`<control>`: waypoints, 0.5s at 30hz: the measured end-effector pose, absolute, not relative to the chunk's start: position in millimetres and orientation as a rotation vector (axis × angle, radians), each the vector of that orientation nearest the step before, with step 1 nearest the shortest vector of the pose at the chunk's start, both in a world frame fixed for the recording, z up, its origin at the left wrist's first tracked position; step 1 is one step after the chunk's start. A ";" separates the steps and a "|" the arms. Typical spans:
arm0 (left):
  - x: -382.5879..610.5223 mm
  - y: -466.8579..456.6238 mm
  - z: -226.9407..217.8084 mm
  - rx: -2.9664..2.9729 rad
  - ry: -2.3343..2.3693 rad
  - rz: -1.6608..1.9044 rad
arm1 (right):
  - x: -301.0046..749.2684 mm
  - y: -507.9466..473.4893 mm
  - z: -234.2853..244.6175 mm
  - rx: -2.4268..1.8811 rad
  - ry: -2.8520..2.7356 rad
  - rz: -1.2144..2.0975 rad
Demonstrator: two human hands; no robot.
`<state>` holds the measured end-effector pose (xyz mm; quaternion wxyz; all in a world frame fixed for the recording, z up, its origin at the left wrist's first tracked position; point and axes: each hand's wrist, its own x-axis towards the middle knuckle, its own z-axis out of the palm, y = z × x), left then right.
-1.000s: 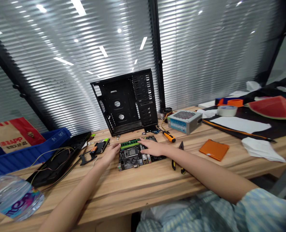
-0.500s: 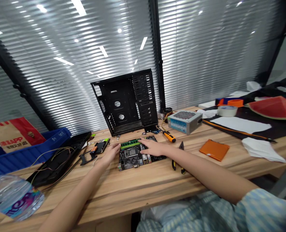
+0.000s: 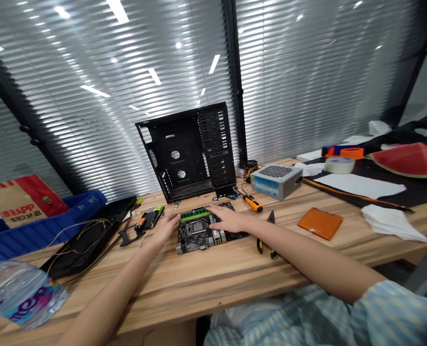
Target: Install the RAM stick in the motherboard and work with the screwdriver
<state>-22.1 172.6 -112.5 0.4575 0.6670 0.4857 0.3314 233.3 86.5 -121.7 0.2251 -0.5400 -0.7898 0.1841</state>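
Rather quietly, the left hand [image 3: 165, 228] rests open with its fingers near the left edge of the motherboard [image 3: 195, 241], and the right hand [image 3: 229, 220] lies spread wide over the board's right part; neither seems to hold anything. The board lies flat on the wooden table [image 3: 213, 288], at the middle of the frame, outside of its case. One green memory module [image 3: 195, 214] already sits along the upper edge, beside the metal CPU socket [image 3: 199, 227], which carries no cooler. Behind, the black steel chassis [image 3: 184, 139] stands tilted and has no board mounted. To the right, a silver power supply [image 3: 276, 181] stands apart, with no cable going to the board, and an orange-handled screwdriver [image 3: 252, 203] lies near it.
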 end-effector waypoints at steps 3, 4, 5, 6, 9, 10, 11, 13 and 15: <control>-22.2 172.6 -112.5 1.652 1.197 0.813 | 233.3 87.2 -122.4 -1.478 -2.170 0.502; -22.2 172.8 -112.7 1.656 1.193 0.814 | 233.1 87.2 -122.3 -1.479 -2.173 0.499; -22.3 173.1 -113.0 1.661 1.188 0.813 | 232.9 87.1 -122.1 -1.478 -2.175 0.493; -22.4 173.4 -113.3 1.667 1.184 0.813 | 232.8 87.0 -121.8 -1.475 -2.175 0.485; -22.6 174.5 -114.1 1.687 1.174 0.808 | 232.6 86.8 -121.4 -1.449 -2.172 0.462; -22.7 174.8 -114.2 1.693 1.173 0.806 | 232.7 87.0 -121.6 -1.441 -2.174 0.457; -22.8 175.0 -114.4 1.699 1.174 0.803 | 233.0 87.3 -122.0 -1.436 -2.177 0.453; -23.1 175.3 -114.6 1.706 1.177 0.803 | 233.7 88.5 -123.4 -1.428 -2.188 0.439; -23.5 175.5 -115.0 1.714 1.178 0.813 | 234.7 90.3 -125.5 -1.423 -2.203 0.419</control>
